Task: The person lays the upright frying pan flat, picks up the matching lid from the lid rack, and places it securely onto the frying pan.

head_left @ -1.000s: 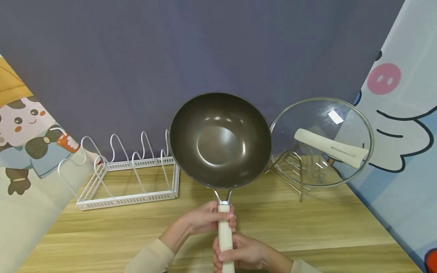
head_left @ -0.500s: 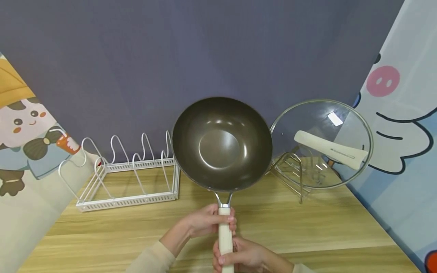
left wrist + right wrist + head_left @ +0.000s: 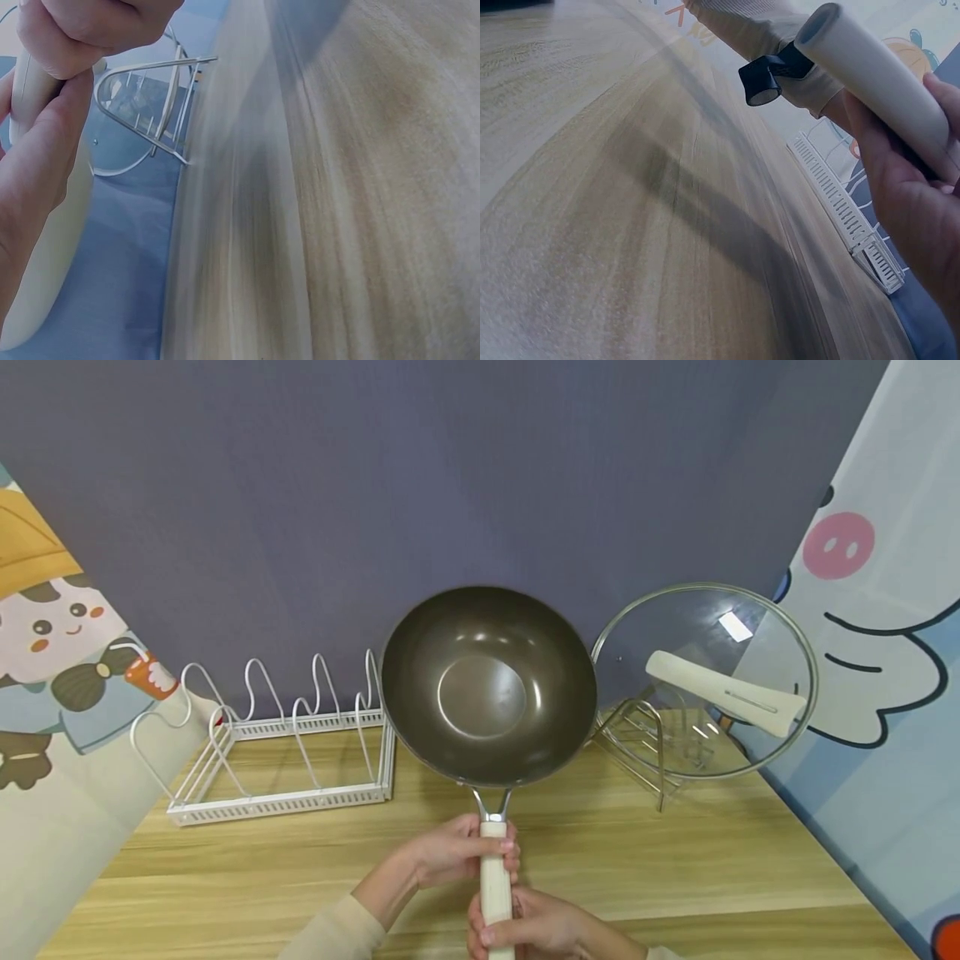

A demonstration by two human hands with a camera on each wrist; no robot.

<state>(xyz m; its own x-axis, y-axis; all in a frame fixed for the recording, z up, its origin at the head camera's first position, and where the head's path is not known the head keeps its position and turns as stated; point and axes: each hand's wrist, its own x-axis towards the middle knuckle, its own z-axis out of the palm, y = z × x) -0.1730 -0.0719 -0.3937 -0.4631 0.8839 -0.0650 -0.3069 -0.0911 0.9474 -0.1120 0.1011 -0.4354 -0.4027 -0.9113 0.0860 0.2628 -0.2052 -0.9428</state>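
Observation:
Both hands hold a wok (image 3: 489, 685) above the table by its cream handle (image 3: 495, 889), its dark brown inside facing the head camera. My left hand (image 3: 450, 852) grips the handle's upper part, just below the metal fork, with the thumb across the front. Lower down, my right hand (image 3: 536, 922) grips the same handle near its end. In the right wrist view the handle's hollow end (image 3: 877, 82) sticks out past the fingers. The left wrist view shows the wok's pale outer side (image 3: 56, 259) beyond the left hand.
On the left of the wooden table (image 3: 675, 852) stands a white wire rack (image 3: 285, 802). To the right, a metal stand (image 3: 660, 743) bears an upright glass lid (image 3: 705, 610) with a cream handle (image 3: 723, 689). A dark grey backdrop (image 3: 480, 477) rises behind.
The wok and both hands sit slightly lower in the head view than a second ago, while the surroundings shift down a little too. Both grips look the same.

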